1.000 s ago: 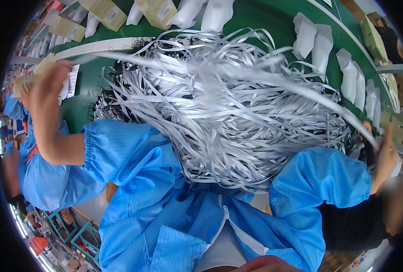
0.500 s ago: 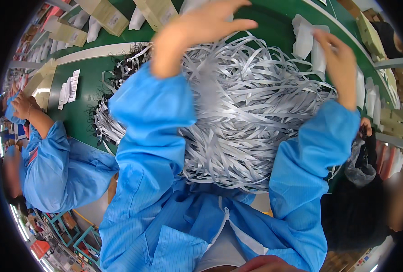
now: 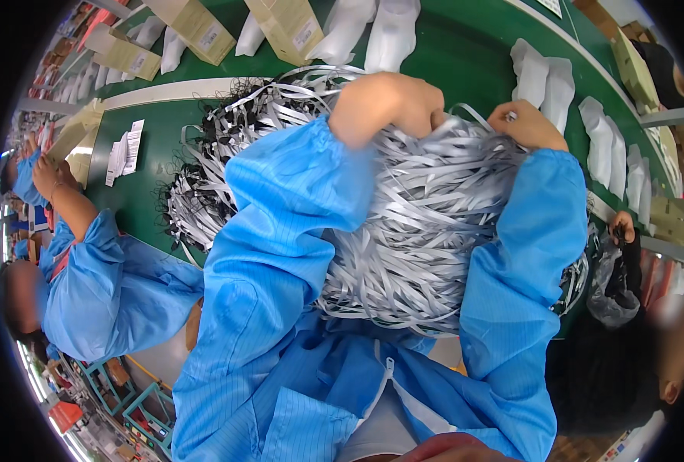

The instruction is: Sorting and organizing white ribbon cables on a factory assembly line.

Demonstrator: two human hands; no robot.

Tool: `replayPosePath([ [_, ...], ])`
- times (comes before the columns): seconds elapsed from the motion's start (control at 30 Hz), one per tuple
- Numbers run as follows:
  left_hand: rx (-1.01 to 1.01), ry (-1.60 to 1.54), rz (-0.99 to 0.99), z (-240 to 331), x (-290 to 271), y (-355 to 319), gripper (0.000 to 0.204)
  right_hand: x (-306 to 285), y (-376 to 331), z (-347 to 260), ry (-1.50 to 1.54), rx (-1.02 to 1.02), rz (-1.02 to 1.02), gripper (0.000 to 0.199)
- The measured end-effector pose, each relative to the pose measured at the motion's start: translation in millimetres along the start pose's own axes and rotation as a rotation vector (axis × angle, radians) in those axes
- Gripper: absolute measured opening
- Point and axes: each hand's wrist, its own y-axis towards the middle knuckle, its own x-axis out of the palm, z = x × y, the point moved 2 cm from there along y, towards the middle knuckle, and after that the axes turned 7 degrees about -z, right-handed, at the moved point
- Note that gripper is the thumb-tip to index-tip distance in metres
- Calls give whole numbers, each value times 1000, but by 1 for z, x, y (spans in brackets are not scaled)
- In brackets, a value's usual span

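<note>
A thick heap of white flat-strap lanyards lies on the green bench in front of me, with thin black cords at its left end. My left hand is curled down at the heap's far edge, its fingers closed on the straps and partly hidden behind its back. To its right, my right hand pinches at the same far edge, a small pale bit showing between thumb and finger. One strap arches up between the two hands. Both forearms in blue sleeves frame the heap.
White wrapped packages and open cream boxes line the bench's far side. More wrapped packages stand at right. Paper labels lie at left. A blue-clad person works at left; a person in black is at right.
Both hands have come down and nearer, onto the heap's far edge. My left hand went from outstretched to curled. My right hand left the white packages and now pinches at the straps.
</note>
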Motion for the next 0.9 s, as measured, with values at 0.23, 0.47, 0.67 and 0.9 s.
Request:
replayPosePath([
  [0.23, 115, -123, 437, -20, 7, -11, 51, -11, -25, 6, -55, 254, -70, 34],
  [0.47, 376, 142, 2024, -28, -30, -129, 86, -33, -48, -31, 421, -38, 217, 46],
  [0.67, -129, 368, 1728, -133, -18, -96, 96, -50, -86, -84, 860, -395, 324, 46],
  [0.9, 38, -461, 1652, -2, -35, -116, 108, -51, -116, -130, 1076, -814, 726, 56],
])
